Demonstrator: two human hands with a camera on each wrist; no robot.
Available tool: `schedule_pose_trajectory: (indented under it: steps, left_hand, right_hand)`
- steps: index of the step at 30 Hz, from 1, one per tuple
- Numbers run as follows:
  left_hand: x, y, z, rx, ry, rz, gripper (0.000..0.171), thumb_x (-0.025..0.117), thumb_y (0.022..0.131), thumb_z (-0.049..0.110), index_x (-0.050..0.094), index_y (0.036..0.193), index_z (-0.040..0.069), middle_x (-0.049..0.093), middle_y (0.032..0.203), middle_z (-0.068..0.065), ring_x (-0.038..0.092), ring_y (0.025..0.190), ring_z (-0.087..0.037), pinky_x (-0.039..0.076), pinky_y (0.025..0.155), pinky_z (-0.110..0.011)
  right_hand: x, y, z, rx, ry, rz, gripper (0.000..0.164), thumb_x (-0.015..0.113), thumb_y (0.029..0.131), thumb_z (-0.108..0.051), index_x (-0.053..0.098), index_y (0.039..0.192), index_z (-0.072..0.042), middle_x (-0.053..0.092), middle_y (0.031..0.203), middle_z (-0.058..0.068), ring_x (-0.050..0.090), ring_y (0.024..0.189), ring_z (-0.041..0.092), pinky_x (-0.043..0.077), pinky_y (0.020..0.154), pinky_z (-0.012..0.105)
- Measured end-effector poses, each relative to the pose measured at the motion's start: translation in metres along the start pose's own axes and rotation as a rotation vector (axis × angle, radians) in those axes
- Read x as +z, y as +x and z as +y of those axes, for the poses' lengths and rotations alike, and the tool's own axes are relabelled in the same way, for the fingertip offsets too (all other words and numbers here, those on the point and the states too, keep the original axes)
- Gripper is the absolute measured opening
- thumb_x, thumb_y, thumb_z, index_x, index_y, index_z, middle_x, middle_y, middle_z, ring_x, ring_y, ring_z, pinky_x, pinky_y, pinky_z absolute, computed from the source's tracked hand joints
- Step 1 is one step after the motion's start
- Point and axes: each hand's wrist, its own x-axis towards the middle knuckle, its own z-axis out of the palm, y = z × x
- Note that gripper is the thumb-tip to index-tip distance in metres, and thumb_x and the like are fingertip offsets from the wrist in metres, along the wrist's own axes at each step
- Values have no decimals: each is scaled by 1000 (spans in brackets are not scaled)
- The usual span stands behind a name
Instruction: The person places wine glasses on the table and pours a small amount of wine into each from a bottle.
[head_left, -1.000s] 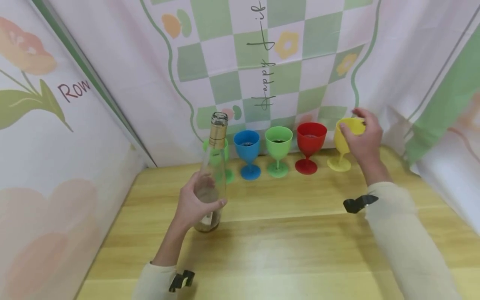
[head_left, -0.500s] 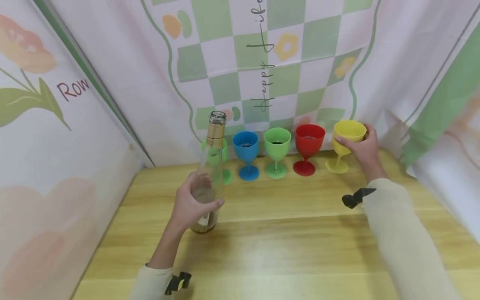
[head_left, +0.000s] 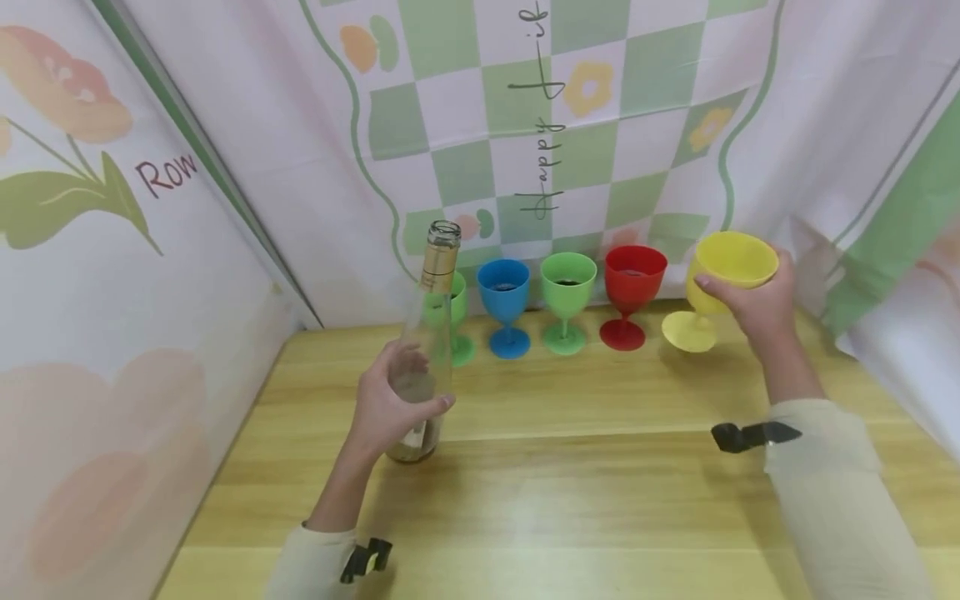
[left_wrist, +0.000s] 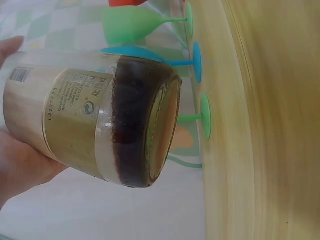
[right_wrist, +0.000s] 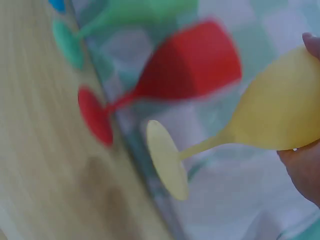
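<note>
My left hand (head_left: 390,408) grips a clear glass bottle (head_left: 438,325) around its body. In the left wrist view, dark liquid (left_wrist: 142,120) fills the bottom of that bottle, and its base hangs off the table. My right hand (head_left: 761,304) holds a yellow goblet (head_left: 731,258) by the bowl, thumb on the near side. The goblet leans, and its foot (right_wrist: 167,160) is lifted off the tabletop in the right wrist view. Left of it stands a red goblet (head_left: 633,279), then a green goblet (head_left: 567,279) and a blue goblet (head_left: 504,292). Another green goblet (head_left: 459,312) is partly behind the bottle.
The goblets stand in a row at the back edge of the wooden table (head_left: 570,483). Right behind them hangs a checked curtain (head_left: 517,167). Printed cloth (head_left: 112,333) also closes off the left side. Dark liquid shows in several goblets.
My right hand came down around the yellow goblet's bowl, then raised and tilted it slightly to the right. The left hand and bottle stay nearly in place; the head view shifted slightly.
</note>
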Motion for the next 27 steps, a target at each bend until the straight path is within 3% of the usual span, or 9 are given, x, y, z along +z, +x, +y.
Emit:
schedule_pose_trajectory:
  steps: [3, 7, 11, 14, 18, 23, 27]
  left_hand:
    - [3, 0, 0, -7, 0, -7, 77, 90, 71, 19, 54, 139, 18, 69, 127, -8, 63, 121, -25, 45, 110, -58]
    - [5, 0, 1, 2, 5, -6, 78, 91, 70, 19, 54, 139, 17, 69, 128, -8, 64, 121, -26, 46, 110, -58]
    - [8, 3, 1, 18, 45, -5, 78, 92, 69, 22, 55, 138, 17, 69, 127, -9, 65, 121, -26, 49, 108, -55]
    - [11, 5, 0, 20, 80, -9, 77, 92, 68, 24, 56, 136, 19, 69, 128, -11, 65, 120, -28, 52, 104, -53]
    - [12, 8, 1, 35, 139, -11, 75, 92, 67, 25, 57, 134, 21, 70, 126, -14, 66, 117, -29, 55, 99, -52]
    - [14, 11, 4, 46, 249, -17, 75, 90, 67, 29, 58, 134, 19, 72, 123, -12, 68, 111, -30, 57, 95, -49]
    - [14, 16, 5, 23, 357, -52, 79, 90, 67, 33, 56, 137, 21, 71, 125, -9, 69, 108, -27, 59, 91, -46]
  right_hand:
    - [14, -23, -11, -125, 104, -73, 72, 82, 78, 0, 47, 139, -19, 53, 113, -19, 51, 103, 0, 46, 87, 7]
    - [45, -49, -12, -229, 261, -294, 67, 78, 76, 11, 54, 131, -17, 62, 111, -11, 57, 100, 6, 50, 83, 8]
    - [78, -67, -4, -249, 246, -453, 70, 77, 77, 11, 49, 139, -6, 62, 114, -13, 58, 102, 3, 51, 87, 10]
    - [99, -75, 2, -235, 192, -505, 78, 79, 77, 8, 41, 145, 3, 58, 116, -18, 56, 105, 0, 50, 89, 9]
    - [119, -78, 5, -192, 152, -543, 80, 80, 78, 2, 39, 147, 2, 53, 122, -14, 53, 109, 2, 48, 89, 9]
    - [129, -77, 3, -182, 140, -567, 78, 80, 80, 0, 40, 147, 0, 52, 129, -1, 53, 109, 5, 49, 89, 10]
    - [131, -76, 3, -187, 161, -573, 78, 79, 79, 3, 41, 147, 1, 53, 127, -2, 55, 106, 2, 49, 89, 10]
